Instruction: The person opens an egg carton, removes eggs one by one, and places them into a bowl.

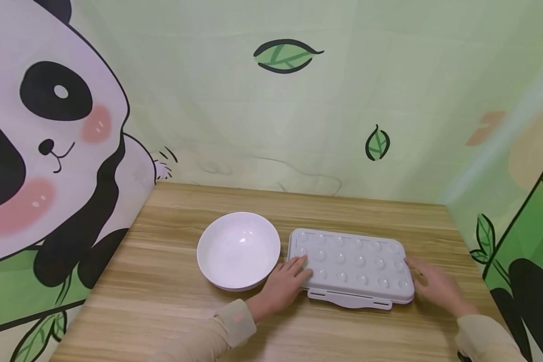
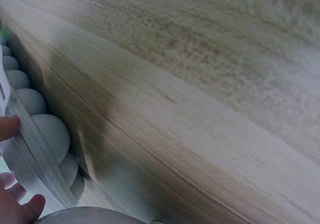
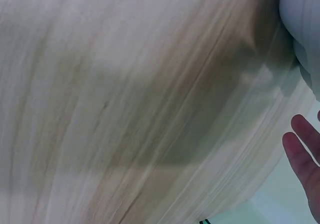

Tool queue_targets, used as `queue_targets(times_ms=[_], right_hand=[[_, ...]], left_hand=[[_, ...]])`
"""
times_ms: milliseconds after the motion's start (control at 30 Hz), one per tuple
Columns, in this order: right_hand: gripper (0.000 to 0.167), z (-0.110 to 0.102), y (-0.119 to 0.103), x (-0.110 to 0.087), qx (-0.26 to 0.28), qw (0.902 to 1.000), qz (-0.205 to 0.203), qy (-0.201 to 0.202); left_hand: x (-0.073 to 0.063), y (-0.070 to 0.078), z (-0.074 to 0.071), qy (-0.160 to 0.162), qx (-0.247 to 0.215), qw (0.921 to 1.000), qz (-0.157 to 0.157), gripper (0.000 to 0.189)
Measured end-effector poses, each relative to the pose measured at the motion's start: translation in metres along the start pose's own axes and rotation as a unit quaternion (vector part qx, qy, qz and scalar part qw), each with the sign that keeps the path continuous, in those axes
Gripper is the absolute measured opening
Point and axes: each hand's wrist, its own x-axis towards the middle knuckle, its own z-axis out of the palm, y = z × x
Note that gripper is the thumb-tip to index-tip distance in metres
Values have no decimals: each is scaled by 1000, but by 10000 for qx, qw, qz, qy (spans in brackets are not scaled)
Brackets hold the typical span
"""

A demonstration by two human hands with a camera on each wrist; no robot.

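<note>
A pale grey egg box [image 1: 350, 264] lies flat with its lid down, rows of round bumps across the top and a latch flap [image 1: 349, 300] along the near side. My left hand [image 1: 282, 284] touches its left end, fingers relaxed over the corner of the lid. Rounded egg cups [image 2: 51, 136] bulge from the underside in the left wrist view. At the opposite end, my right hand [image 1: 439, 286] is blurred, fingertips right at the box's edge. In the right wrist view, its fingers [image 3: 302, 156] are extended beside the box.
Left of the box stands a round white bowl [image 1: 239, 250], close to my left hand. Both rest on a wood-grain table [image 1: 163, 291]. A green wall cloth [image 1: 199, 100] with panda and leaf drawings rises behind and at the sides.
</note>
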Motion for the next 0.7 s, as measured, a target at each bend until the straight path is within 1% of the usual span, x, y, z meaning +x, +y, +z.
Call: queue_targets(times_ms=[133,267,400,467,600,700], right_hand=[[50,4,1,-2,-363,9992,-160,19],[55,7,2,-4,-553,9983,-192,-81],[60,9,4,-7,-702,9972,-270,-27],[63,9,5,-9,-745,9967,-324,37],[68,8,4,-11,-697,9970,-330,8],[68,5,4,-13,-602,9978,-289,-3]], left_hand=[[-2,-2,2,136,-110,9998,88,34],[-3,-3,5,237,-102,9995,198,32],[-2,-3,5,293,-38,9991,302,30],[-2,-4,4,349,1,9987,368,30],[-1,-5,-2,512,70,9973,515,30],[0,-5,-7,663,46,9963,545,25]])
